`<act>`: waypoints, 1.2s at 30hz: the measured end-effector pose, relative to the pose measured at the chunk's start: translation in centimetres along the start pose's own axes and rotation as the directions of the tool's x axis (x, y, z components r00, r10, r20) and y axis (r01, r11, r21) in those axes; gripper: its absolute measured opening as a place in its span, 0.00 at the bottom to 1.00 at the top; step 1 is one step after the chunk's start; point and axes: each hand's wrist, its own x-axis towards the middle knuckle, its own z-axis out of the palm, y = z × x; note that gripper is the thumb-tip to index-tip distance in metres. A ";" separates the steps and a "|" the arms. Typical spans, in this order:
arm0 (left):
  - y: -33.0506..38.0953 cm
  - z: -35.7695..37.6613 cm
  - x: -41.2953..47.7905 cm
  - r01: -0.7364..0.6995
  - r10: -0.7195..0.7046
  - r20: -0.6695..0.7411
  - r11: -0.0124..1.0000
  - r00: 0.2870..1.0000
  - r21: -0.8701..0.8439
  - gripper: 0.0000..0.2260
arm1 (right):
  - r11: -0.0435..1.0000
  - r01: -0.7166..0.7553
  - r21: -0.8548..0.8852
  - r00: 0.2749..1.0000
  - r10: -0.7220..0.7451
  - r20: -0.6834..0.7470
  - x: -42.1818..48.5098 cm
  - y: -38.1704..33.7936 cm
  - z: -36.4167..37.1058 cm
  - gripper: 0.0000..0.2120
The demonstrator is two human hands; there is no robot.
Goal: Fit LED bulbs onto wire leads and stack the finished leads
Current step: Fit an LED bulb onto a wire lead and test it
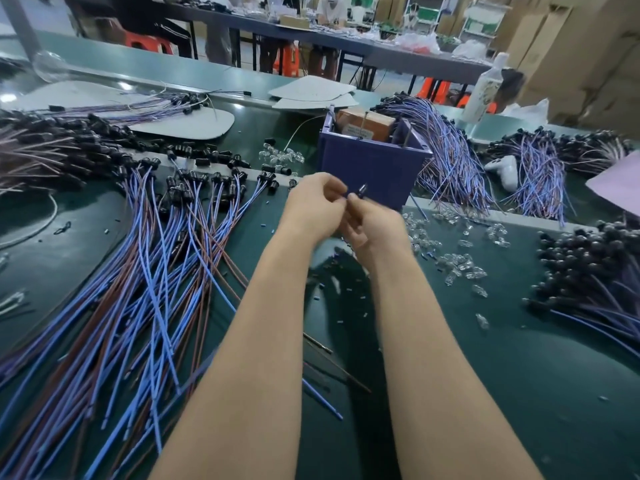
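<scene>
My left hand [313, 206] and right hand [372, 225] meet just in front of the purple box [374, 164], fingers curled, both pinching 1 black socket [356, 194]. Blue and brown leads [156, 254] lie left of the box.

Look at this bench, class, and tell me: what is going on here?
A person's left hand and right hand meet above the green mat, both pinching a small black socket, seemingly with a bulb at its tip. Blue and brown wire leads lie spread to the left, loose clear bulbs to the right, a purple box behind.
</scene>
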 end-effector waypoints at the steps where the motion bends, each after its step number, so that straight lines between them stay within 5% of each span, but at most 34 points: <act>1: 0.5 0.4 -0.2 -0.040 0.041 0.047 0.999 0.998 -0.026 0.07 | 0.998 0.061 -0.004 0.998 -0.061 -0.026 0.1 -1.0 -0.9 0.04; 4: 1.1 1.4 -0.7 -0.096 0.076 0.232 0.992 0.970 0.076 0.08 | 0.962 0.260 0.080 0.946 -0.237 -0.221 0.4 -4.1 -4.7 0.03; 9: 2.1 3.7 -2.2 -0.149 0.095 0.467 0.986 0.879 0.080 0.11 | 0.842 0.497 0.211 0.781 -0.328 -0.531 0.4 -7.1 -10.6 0.08; 14: 3.5 6.7 -3.5 -0.236 0.121 0.579 0.963 0.806 0.127 0.16 | 0.813 0.549 0.195 0.756 -0.384 -0.531 0.4 -6.5 -11.3 0.10; 16: 3.3 7.7 -3.9 -0.164 0.096 0.651 0.986 0.753 0.044 0.13 | 0.782 0.567 0.259 0.771 -0.394 -0.500 0.5 -6.9 -11.3 0.10; 19: 3.5 7.9 -3.7 -0.092 0.106 0.542 0.994 0.834 -0.052 0.12 | 0.849 0.473 0.236 0.861 -0.388 -0.330 0.4 -6.7 -11.5 0.05; 21: 3.7 7.8 -3.1 -0.144 0.146 0.439 0.989 0.887 -0.038 0.12 | 0.938 0.341 -0.068 0.930 -0.347 -0.119 0.2 -5.5 -11.5 0.09; 23: 4.1 7.6 -2.5 -0.207 0.179 0.423 0.978 0.888 0.021 0.13 | 0.920 0.297 -0.255 0.955 -0.283 0.090 -0.2 -4.0 -11.2 0.08; 25: 4.1 7.4 -2.2 -0.212 0.161 0.433 0.975 0.887 0.073 0.13 | 0.887 0.358 -0.290 0.933 -0.355 0.067 -0.1 -3.5 -10.8 0.08; 29: 2.4 6.4 -1.9 -0.132 0.085 0.393 0.987 0.915 0.094 0.10 | 0.859 0.497 -0.125 0.783 -0.505 -0.363 0.3 -4.4 -11.6 0.09; 31: 1.4 5.9 -1.9 -0.114 0.075 0.332 0.988 0.940 0.100 0.07 | 0.844 0.536 -0.014 0.756 -0.488 -0.436 0.3 -4.8 -12.1 0.09; 34: 0.8 5.9 -1.9 -0.121 0.105 0.241 0.991 0.965 0.055 0.04 | 0.887 0.461 0.027 0.860 -0.439 -0.260 0.5 -4.3 -11.6 0.07; 36: 0.8 6.3 -2.0 -0.129 0.126 0.218 0.992 0.968 -0.001 0.04 | 0.904 0.395 -0.164 0.913 -0.406 -0.042 0.5 -3.2 -10.8 0.06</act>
